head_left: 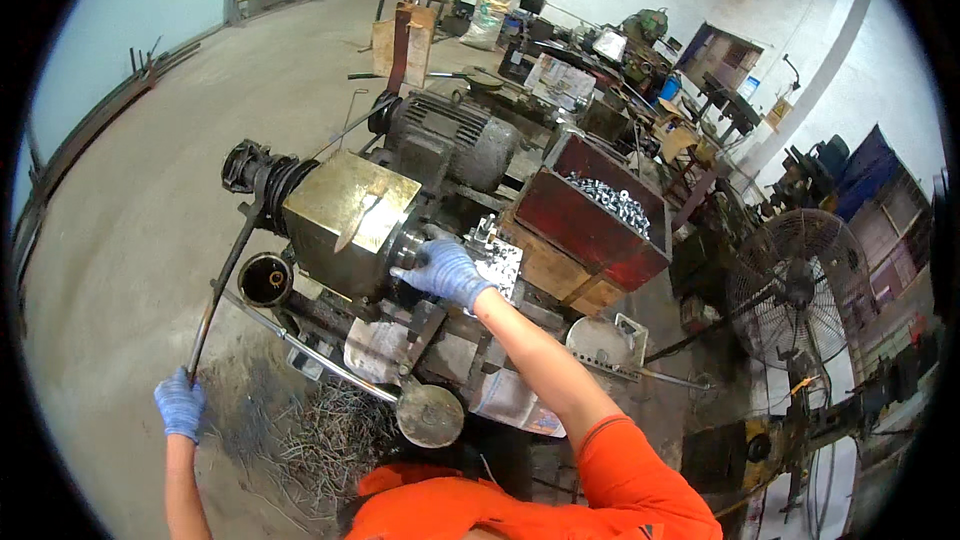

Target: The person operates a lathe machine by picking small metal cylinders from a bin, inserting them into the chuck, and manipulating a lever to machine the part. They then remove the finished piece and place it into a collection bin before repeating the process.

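Observation:
My left hand [180, 405], in a blue knitted glove, is closed around the lower end of a long metal lever [221, 285]. The lever runs up to the ribbed collar [285, 185] on the left side of a lathe-like machine's headstock [345, 215]. My right hand [445, 272], gloved the same way, is at the round metal chuck [404, 248] on the headstock's right side. Its fingers are bent in against the chuck; anything small between them is hidden. Just beyond that hand, small shiny metal parts [497, 262] lie on a plate. A flat worn tool [358, 224] rests on top of the headstock.
A dark red bin [580, 215] of small metal pieces stands right of the machine. Behind the headstock sits a finned motor [450, 140]. Metal shavings [335, 435] cover the floor below. Nearby are an open round pot [266, 280], a round disc [430, 414] and a large fan [800, 285].

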The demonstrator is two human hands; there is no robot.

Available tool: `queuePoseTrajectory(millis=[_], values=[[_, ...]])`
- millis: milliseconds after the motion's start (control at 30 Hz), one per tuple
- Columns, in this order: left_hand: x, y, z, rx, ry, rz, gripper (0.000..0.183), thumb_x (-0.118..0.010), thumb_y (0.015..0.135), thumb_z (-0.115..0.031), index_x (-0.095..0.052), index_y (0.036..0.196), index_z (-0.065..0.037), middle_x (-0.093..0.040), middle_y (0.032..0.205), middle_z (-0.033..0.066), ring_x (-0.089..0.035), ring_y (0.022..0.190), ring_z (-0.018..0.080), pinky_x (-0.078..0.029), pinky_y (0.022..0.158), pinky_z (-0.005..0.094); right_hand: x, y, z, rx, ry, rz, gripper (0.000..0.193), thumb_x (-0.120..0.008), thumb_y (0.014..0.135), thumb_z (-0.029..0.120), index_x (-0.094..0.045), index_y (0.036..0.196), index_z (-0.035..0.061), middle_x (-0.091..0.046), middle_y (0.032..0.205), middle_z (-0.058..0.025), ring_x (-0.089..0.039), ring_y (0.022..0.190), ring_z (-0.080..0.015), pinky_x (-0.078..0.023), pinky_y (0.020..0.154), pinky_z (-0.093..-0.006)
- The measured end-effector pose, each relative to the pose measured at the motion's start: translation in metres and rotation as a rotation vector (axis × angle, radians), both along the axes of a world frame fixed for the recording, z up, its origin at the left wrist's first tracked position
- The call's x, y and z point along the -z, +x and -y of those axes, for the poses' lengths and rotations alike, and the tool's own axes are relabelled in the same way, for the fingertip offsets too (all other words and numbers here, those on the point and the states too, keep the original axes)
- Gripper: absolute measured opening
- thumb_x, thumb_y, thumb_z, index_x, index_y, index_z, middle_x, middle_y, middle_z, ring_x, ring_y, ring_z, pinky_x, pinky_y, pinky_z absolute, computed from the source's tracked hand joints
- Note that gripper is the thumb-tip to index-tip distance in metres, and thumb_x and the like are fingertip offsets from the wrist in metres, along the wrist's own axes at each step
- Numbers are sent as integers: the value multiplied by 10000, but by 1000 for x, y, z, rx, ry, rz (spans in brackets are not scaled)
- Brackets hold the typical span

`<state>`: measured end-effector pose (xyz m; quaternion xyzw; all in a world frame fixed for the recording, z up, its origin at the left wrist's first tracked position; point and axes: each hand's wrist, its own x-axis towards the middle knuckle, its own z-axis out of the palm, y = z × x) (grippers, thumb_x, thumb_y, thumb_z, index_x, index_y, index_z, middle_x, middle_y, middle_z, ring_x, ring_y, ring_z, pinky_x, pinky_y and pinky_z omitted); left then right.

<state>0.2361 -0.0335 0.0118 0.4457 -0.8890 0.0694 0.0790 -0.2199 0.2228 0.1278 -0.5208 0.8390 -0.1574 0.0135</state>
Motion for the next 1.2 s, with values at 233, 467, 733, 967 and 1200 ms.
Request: queuePoseTrajectory(millis=[233, 467, 733, 967, 1200], values=[[25, 44, 188, 126, -382, 31, 41, -539, 774, -63, -565, 806, -67, -564, 622, 159, -569, 586, 346, -418, 532, 430, 5, 3, 7, 25, -37, 73, 528, -665, 700, 487, -659, 1007, 58, -563, 1111, -278, -457, 1155, -395, -381, 980, -388], [20, 9, 146, -334, -301, -176, 117, -509, 821, -148, -588, 857, -71, -621, 732, 167, -612, 658, 349, -460, 568, 459, -3, 0, 5, 108, 84, 106, 644, -630, 679, 581, -666, 996, 21, -464, 1274, -234, -557, 1044, -343, -442, 899, -370], [17, -9, 28, -371, -198, -215, 195, -564, 810, -273, -619, 929, -130, -639, 794, 155, -621, 696, 354, -473, 590, 458, -12, 5, -6, 77, 14, 131, 590, -609, 690, 583, -667, 1013, 92, -502, 1230, -217, -561, 1019, -354, -423, 911, -422], [3, -66, 1, -190, -178, -362, 300, -571, 822, -305, -618, 1000, -68, -640, 926, 138, -610, 856, 314, -473, 718, 397, -43, 11, -98, 189, -318, -74, 444, -686, 695, 472, -688, 900, 78, -473, 1287, -206, -562, 1039, -347, -436, 921, -368], [182, -170, -24, 91, 627, -178, 394, -668, 730, -296, -634, 1027, -39, -651, 885, 204, -622, 854, 353, -491, 733, 397, -26, 10, -272, 424, -354, -147, 385, -684, 710, 439, -660, 800, 66, -631, 950, -136, -588, 916, -313, -465, 804, -391]])
